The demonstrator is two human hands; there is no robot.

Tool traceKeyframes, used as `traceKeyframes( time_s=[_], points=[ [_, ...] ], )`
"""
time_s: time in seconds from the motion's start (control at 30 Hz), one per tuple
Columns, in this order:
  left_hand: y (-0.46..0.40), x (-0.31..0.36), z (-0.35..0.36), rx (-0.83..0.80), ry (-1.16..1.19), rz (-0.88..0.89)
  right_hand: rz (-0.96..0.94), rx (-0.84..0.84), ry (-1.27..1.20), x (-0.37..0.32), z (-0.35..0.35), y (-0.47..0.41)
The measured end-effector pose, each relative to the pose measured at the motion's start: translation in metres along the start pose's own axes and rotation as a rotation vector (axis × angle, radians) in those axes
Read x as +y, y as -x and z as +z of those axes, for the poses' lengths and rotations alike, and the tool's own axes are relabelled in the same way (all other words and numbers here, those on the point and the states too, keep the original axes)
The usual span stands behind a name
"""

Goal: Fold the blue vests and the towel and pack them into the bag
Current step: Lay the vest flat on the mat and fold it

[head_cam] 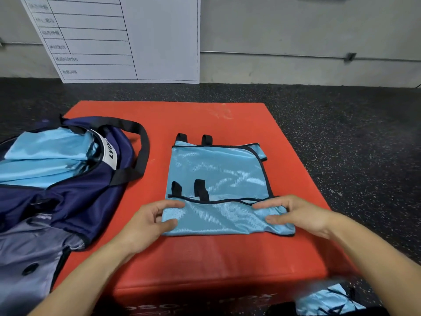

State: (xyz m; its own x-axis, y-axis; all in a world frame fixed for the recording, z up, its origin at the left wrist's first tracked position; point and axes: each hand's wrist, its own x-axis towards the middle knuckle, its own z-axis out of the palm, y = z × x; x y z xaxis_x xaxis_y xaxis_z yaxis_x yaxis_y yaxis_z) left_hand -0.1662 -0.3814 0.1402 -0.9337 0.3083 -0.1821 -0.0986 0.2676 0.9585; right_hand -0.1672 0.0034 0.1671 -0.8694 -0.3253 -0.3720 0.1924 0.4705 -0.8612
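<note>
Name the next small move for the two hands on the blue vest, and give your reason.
Probably lift the near edge and fold it away over the vest. Both the left hand and right hand pinch that edge, and the vest lies only partly folded, while the bag already holds blue cloth.

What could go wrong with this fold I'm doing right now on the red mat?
The blue vest is shiny and looks slippery, so the near fold pinched by the left hand and right hand may slide open once released. Its black straps lie loose and could bunch inside. The bag already holds blue fabric, so its opening may be tight.
</note>
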Motion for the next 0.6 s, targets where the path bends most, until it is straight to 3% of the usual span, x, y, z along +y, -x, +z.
traceKeyframes(
  time_s=[0.17,0.47,0.6],
  points=[
    [0.008,-0.001,-0.005,-0.005,0.027,-0.058,-0.025,0.051,0.009,0.004,0.007,0.009],
    [0.053,-0.02,-0.004,0.072,-0.028,0.007,-0.063,0.057,0.04,0.009,0.028,0.045],
    [0.082,-0.021,-0.001,0.023,-0.078,0.03,-0.063,0.031,0.096,0.016,0.039,0.062]
  ],
)
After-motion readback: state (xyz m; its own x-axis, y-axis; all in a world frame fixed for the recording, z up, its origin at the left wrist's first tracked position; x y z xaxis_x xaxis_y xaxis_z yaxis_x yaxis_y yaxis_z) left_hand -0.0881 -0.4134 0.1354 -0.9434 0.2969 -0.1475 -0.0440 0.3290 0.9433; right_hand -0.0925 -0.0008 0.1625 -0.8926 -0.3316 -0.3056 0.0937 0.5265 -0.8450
